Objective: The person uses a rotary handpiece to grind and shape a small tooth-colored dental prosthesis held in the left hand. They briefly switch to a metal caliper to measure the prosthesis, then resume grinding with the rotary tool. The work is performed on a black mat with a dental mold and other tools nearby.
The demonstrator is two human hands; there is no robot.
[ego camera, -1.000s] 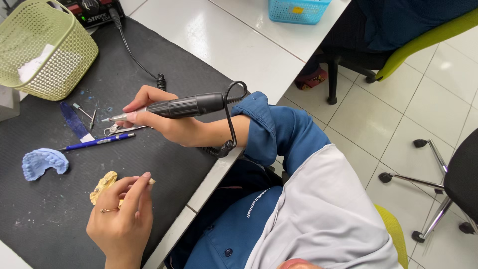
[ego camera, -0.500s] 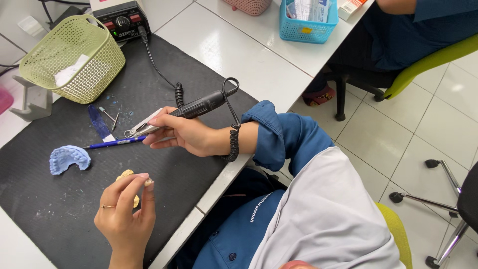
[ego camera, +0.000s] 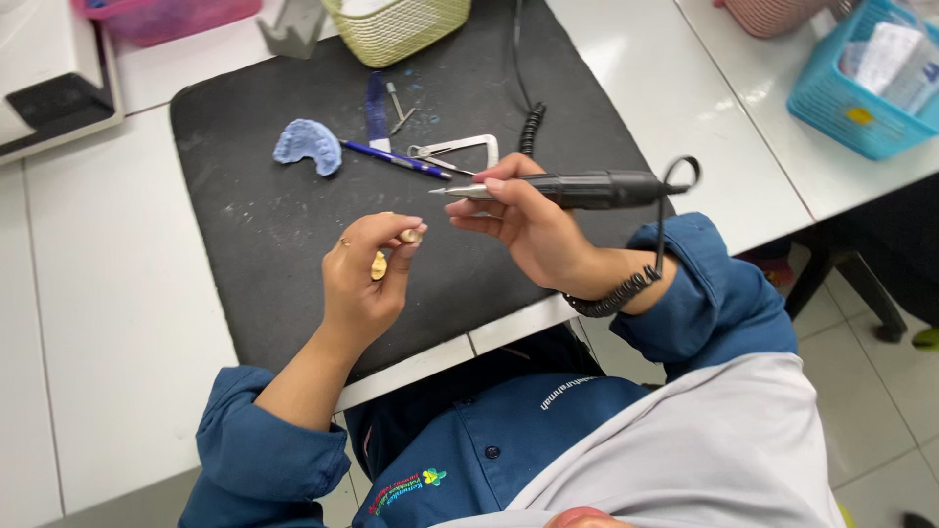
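My left hand (ego camera: 365, 279) pinches a small yellowish dental cast piece (ego camera: 380, 264) between thumb and fingers, raised over the black mat (ego camera: 293, 230). My right hand (ego camera: 528, 227) grips a black rotary handpiece (ego camera: 577, 189) like a pen, its thin metal tip pointing left, a short gap from the cast piece. A coiled black cord (ego camera: 626, 286) loops from the handpiece around my right wrist. A blue dental mould (ego camera: 307, 145) lies on the mat beyond my left hand.
On the mat lie a blue pen (ego camera: 396, 159), metal calipers (ego camera: 458, 150) and small metal tools (ego camera: 396, 103). A yellow-green basket (ego camera: 396, 24) stands at the mat's far edge, a pink tray (ego camera: 161, 15) far left, a turquoise basket (ego camera: 866, 73) at right.
The view has swung so the mat now lies straight ahead. My two hands have come closer together, with the handpiece tip near the cast piece in my left hand.
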